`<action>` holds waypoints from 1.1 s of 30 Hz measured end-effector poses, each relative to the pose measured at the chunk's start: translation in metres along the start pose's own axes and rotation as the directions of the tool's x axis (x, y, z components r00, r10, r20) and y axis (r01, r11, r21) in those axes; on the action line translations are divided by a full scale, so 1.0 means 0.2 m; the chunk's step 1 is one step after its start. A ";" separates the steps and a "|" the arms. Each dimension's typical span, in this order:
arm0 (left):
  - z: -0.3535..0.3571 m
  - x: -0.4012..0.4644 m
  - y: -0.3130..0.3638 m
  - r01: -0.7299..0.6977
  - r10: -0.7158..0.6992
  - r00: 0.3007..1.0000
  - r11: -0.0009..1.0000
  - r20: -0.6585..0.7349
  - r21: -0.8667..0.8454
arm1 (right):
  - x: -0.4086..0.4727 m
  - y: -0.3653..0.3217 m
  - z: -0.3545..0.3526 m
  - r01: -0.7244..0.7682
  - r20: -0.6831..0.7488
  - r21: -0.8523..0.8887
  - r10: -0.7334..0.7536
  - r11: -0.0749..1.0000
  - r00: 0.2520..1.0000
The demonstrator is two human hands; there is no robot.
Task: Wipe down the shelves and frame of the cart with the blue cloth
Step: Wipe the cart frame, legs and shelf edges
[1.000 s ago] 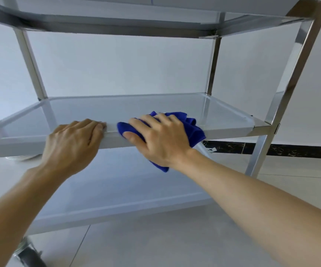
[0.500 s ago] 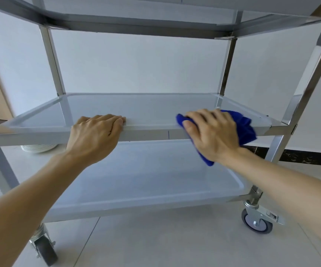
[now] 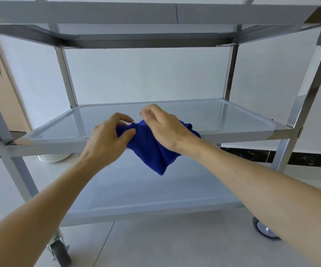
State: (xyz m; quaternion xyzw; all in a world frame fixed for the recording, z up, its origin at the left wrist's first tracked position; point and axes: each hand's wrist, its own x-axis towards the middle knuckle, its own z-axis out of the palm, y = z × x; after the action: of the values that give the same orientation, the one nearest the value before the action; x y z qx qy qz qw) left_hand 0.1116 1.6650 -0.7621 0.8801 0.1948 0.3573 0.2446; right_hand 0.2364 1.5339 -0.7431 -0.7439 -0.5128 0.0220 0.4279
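Blue cloth (image 3: 153, 151) held in both hands in front of middle shelf (image 3: 223, 116) front edge of cart (image 3: 310, 78), bunched, lower corner hanging down. Left hand (image 3: 107, 139) pinches cloth's left edge between thumb and curled fingers. Right hand (image 3: 165, 128) over cloth's top, fingers curled; grip underneath hidden. Stack of white plates (image 3: 53, 157) on floor behind cart, at left.
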 end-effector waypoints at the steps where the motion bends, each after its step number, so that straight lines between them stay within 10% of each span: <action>1: -0.01 0.02 0.00 0.007 -0.008 1.000 0.999 -0.012 -0.031 | 0.00 0.02 -0.02 0.013 -0.076 0.029 -0.011 1.000 0.997; 9: -0.07 0.06 -0.05 0.110 -0.082 0.982 0.981 -0.171 0.161 | -0.11 0.27 -0.07 0.137 -0.255 -0.450 -0.274 0.883 0.928; 12: -0.07 0.05 -0.04 -0.020 0.170 0.944 0.886 -0.284 0.464 | -0.09 0.28 -0.04 0.048 -0.267 -0.533 -0.222 0.845 0.938; 18: 0.15 -0.02 0.11 -0.290 0.253 0.957 0.773 0.145 0.565 | -0.15 0.31 -0.04 0.103 -0.220 -0.698 -0.350 0.708 0.911; 24: 0.16 -0.02 0.07 -0.400 0.352 0.911 0.615 0.217 0.680 | -0.21 0.33 -0.13 0.173 -0.177 -0.665 -0.379 0.726 0.908; 33: -0.17 -0.09 -0.18 -0.452 0.371 0.890 0.648 0.264 0.613 | -0.27 0.43 -0.23 0.212 -0.192 -0.707 -0.472 0.675 0.860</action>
State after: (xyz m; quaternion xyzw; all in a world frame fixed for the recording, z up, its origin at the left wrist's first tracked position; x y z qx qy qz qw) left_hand 0.0690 1.6947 -0.7713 0.9483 0.0885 0.2600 -0.1588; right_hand 0.2960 1.4533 -0.7918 -0.7252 -0.5313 -0.3802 0.2175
